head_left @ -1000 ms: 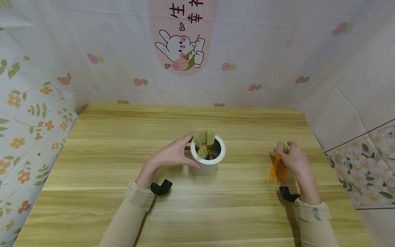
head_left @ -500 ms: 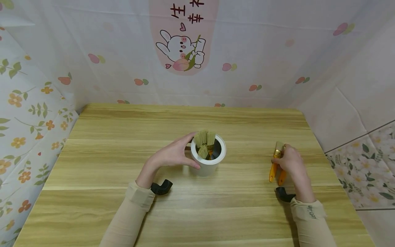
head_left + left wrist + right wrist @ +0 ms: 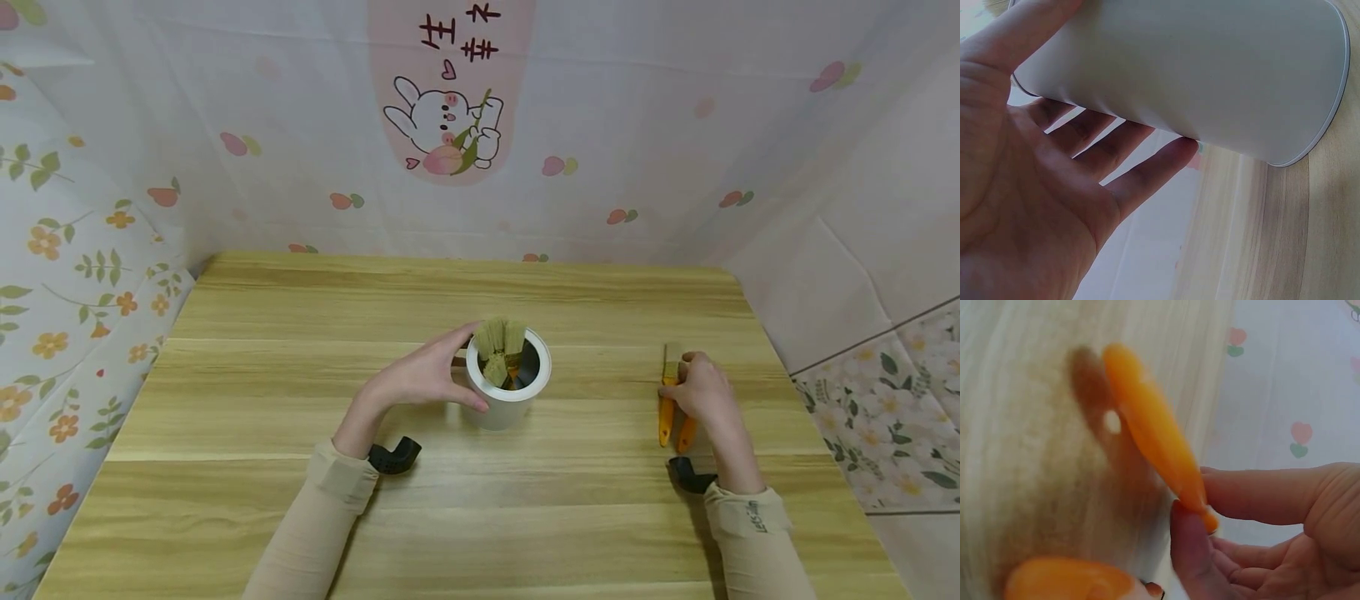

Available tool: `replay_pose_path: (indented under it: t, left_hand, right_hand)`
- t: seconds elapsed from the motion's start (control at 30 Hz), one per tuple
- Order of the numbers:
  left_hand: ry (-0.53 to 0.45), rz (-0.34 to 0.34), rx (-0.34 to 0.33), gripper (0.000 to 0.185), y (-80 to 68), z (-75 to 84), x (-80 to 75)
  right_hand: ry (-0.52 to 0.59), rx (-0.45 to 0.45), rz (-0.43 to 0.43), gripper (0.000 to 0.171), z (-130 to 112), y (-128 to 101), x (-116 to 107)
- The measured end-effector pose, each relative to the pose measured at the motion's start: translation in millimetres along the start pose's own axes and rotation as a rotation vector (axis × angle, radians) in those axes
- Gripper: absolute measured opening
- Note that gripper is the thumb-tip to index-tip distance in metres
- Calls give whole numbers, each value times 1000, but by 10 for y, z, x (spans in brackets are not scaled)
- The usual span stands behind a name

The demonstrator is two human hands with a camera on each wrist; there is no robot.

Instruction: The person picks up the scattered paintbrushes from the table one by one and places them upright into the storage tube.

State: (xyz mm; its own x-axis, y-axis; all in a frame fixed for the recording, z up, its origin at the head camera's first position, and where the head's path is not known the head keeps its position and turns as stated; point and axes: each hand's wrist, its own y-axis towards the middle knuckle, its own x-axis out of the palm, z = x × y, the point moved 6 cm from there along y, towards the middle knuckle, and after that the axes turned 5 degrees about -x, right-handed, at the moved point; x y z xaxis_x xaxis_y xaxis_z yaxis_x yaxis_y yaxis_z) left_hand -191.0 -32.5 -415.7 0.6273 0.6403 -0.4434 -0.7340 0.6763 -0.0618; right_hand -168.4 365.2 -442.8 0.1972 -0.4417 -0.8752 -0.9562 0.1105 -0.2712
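Note:
A white cylindrical pot stands upright at the middle of the table, with several paintbrushes in it, bristles up. My left hand holds the pot from its left side, thumb in front and fingers behind; the left wrist view shows these fingers against its wall. At the right, my right hand pinches an orange-handled paintbrush between thumb and finger, its handle raised off the tabletop in the right wrist view. A second orange-handled paintbrush lies beside it, partly hidden by the hand.
The wooden table meets a printed cloth at the back. Floral cloth hangs along the left, and another patterned cloth along the right. A black wrist device sits at each cuff.
My right hand has shifted slightly left and now pinches one paintbrush, which has turned onto its narrow edge. The left hand and the pot have stayed in place.

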Motion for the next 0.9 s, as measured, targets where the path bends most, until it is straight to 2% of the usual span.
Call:
replay_pose_path:
  t: [0.1, 0.23, 0.4, 0.63, 0.73, 0.9]
  left_hand:
    - [-1, -2, 7, 106, 6, 1, 5]
    - [-6, -2, 7, 105, 14, -2, 4]
    - [-33, -5, 5, 105, 10, -12, 5]
    - [-30, -3, 0, 106, 3, -10, 5]
    - [-18, 2, -3, 107, 5, -14, 1]
    - [-14, 0, 4, 108, 7, -14, 1]
  right_hand:
    - [76, -9, 50, 76, -50, -24, -29]
    - [192, -50, 164, 69, -171, -71, -124]
    - [316, -129, 298, 59, -386, -153, -259]
    - [553, -233, 451, 51, -732, -281, -420]
    - [671, -312, 550, 46, -933, -374, -500]
    - [922, -543, 675, 45, -1298, -522, -604]
